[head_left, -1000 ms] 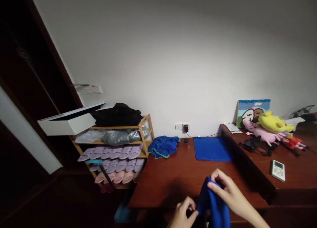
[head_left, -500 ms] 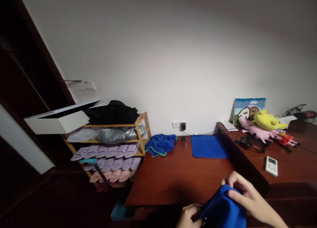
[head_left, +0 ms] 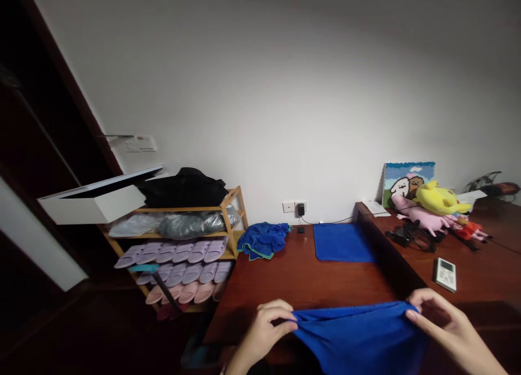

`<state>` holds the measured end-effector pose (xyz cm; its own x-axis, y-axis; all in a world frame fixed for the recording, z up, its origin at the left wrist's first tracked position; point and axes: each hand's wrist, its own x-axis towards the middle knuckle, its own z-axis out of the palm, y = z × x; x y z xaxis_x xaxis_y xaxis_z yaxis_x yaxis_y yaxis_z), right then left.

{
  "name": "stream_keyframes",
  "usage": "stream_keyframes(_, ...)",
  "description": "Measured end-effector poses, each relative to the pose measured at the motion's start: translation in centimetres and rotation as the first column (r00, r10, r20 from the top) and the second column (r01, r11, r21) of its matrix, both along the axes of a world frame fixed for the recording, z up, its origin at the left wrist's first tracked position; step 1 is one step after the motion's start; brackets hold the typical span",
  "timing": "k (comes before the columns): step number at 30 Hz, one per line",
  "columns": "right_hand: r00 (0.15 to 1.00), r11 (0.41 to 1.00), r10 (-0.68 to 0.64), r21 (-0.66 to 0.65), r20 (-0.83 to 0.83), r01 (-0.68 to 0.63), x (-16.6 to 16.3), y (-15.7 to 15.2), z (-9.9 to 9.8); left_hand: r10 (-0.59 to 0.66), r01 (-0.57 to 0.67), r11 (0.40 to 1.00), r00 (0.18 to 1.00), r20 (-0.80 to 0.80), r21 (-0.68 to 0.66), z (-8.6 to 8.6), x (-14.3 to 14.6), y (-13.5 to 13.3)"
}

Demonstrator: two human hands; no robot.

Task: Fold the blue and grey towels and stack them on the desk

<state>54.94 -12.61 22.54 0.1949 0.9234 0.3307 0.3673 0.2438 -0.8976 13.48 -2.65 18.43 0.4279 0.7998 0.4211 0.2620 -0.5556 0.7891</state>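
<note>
A blue cloth (head_left: 358, 337) is stretched wide between my two hands at the bottom of the view, above the near edge of a dark red wooden table (head_left: 301, 288). My left hand (head_left: 266, 331) pinches its left top corner. My right hand (head_left: 445, 323) pinches its right top corner. The cloth's lower part runs out of the view. Farther back on the table lie a flat folded blue cloth (head_left: 342, 243) and a crumpled heap of blue cloths (head_left: 263, 239).
A wooden shoe rack (head_left: 187, 245) with several slippers, a black bag and a white box (head_left: 93, 201) stands at the left. A higher desk (head_left: 476, 272) on the right carries plush toys (head_left: 435, 207), cables and a white remote (head_left: 444, 273). A plugged charger (head_left: 300, 209) sits on the wall.
My hands have drawn apart, the left one to the left and the right one to the right, spreading the bunched blue cloth into a wide band.
</note>
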Motion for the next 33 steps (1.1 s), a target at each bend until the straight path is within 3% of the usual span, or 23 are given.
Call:
stream_keyframes(4, 0.999, 0.997, -0.033, -0.075, 0.04, 0.036, -0.1, 0.1, -1.1, 0.01, -0.009, 0.999, 0.999, -0.036, 0.045, 2.9, -1.1, 0.1)
stream_keyframes(14, 0.996, 0.997, -0.082, -0.014, 0.037, 0.082, -0.8, 0.4, -0.9, 0.012, -0.02, 0.998, 0.99, -0.14, -0.059, 6.1, -2.8, 1.4)
stream_keyframes(20, 0.99, 0.991, -0.126, 0.054, 0.061, 0.122, -1.3, 0.3, -0.4, 0.041, -0.055, 0.996, 0.982, -0.186, -0.074, 6.8, -3.5, 1.6)
stream_keyframes(26, 0.992, 0.999, -0.033, 0.04, 0.119, 0.029, -1.1, -0.1, -0.4, 0.026, -0.037, 0.996, 0.99, -0.136, -0.08, 7.2, -4.0, 1.7)
stream_keyframes(33, 0.99, 0.998, 0.031, 0.05, 0.134, -0.038, -1.3, -0.4, 1.0, -0.028, 0.02, 0.998, 0.991, -0.13, -0.066, 7.6, -4.5, 1.7)
